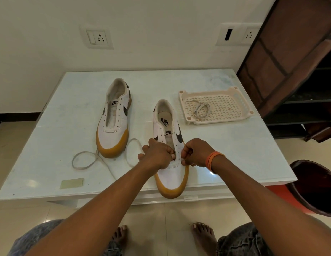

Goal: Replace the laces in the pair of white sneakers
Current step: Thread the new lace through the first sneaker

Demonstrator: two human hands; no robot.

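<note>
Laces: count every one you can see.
2. One lace lies loose on the table by the left sneaker's toe; one coiled lace sits in the tray. Hands may hide more.

Two white sneakers with tan soles and dark side marks, upright on a pale table [235, 148], toes toward the near edge. Left sneaker [114, 117] well back, eyelets empty, tongue lying flat. Right sneaker [170, 145] nearer, its toe reaching the table edge. A loose pale lace [83, 159] looped on the table just in front of the left sneaker's toe. Another lace [201, 110] coiled inside a cream basket [240, 100] right of the shoes.
</note>
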